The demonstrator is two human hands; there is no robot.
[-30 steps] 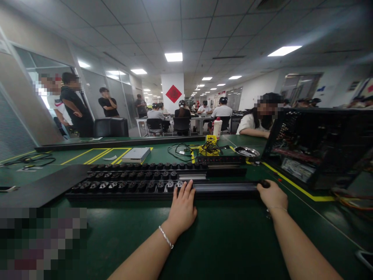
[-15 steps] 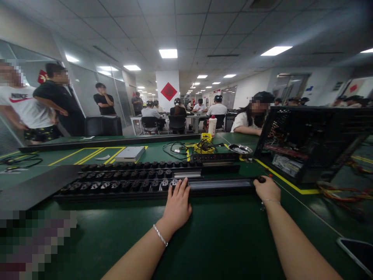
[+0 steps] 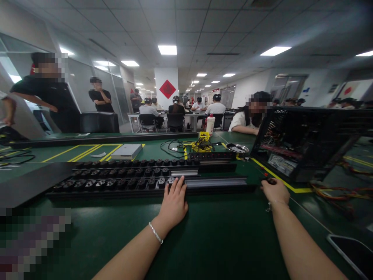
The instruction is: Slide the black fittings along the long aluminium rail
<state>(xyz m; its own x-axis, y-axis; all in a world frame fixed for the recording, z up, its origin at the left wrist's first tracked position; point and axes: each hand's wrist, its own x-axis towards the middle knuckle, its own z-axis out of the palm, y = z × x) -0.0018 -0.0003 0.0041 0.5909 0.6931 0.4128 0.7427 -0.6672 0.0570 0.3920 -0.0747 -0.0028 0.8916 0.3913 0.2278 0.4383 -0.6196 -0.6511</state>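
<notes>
My left hand [image 3: 174,202] lies with fingers stretched on the nearest black track [image 3: 218,186], at the end of its row of round black socket modules [image 3: 121,183]. Just past the track's right end, my right hand [image 3: 276,191] is closed on a small dark round piece [image 3: 271,181], mostly covered by the fingers. The bare right part of the track shows a grey metallic channel. Behind it run a second track [image 3: 185,172] and a third [image 3: 220,167], both carrying similar modules.
An opened black computer case [image 3: 303,146] stands at right, loose wires [image 3: 332,190] beside it. Behind the tracks are a metal dish [image 3: 237,148], a yellow box with black cables [image 3: 204,142], a bottle [image 3: 210,124] and a grey flat box [image 3: 126,151]. A phone [image 3: 354,252] lies near right. A person [image 3: 241,120] sits opposite.
My right hand has moved away from the track's right end, to the right, still closed on the dark piece. My left hand stays on the track. The view has shifted slightly.
</notes>
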